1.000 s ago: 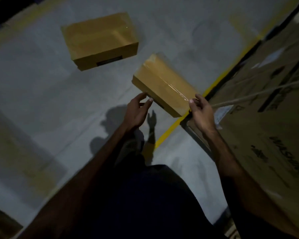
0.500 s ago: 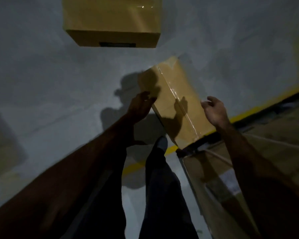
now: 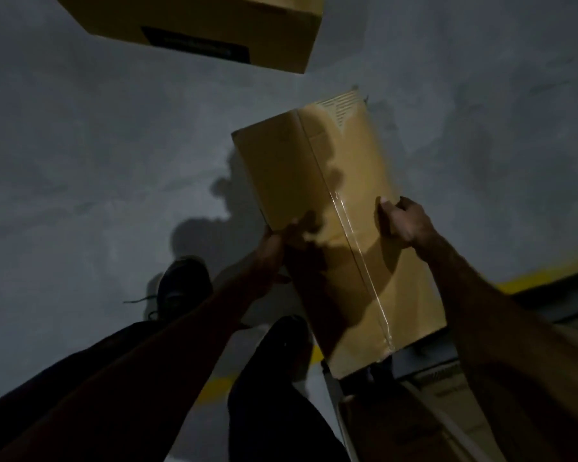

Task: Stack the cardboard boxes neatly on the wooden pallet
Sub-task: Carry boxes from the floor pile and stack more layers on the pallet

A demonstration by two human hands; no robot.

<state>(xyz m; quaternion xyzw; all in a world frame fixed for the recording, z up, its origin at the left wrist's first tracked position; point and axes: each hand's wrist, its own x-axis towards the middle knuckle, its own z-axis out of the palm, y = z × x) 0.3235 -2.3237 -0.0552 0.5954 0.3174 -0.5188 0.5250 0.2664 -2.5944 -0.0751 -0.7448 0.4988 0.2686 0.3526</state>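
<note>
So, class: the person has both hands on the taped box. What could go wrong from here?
1. The left hand and right hand grip only the taped box's side edges; it might slip.
2. The second box lies on the floor ahead, a possible trip hazard.
3. Dim light hides footing.

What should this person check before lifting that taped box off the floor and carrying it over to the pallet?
1. Left hand on the taped box: ok, it grips the left edge, though shadow hides its fingers.
2. Right hand on the box: ok, thumb on top, fingers round the right edge.
3. Tape seam closed: ok, the strip runs unbroken along the top.
4. Feet clear: cannot tell, the right shoe stands close beside the box.
5. Second box out of the way: ok, it lies apart, farther off.
6. Room on the pallet: cannot tell, only dark cartons show at lower right.
</note>
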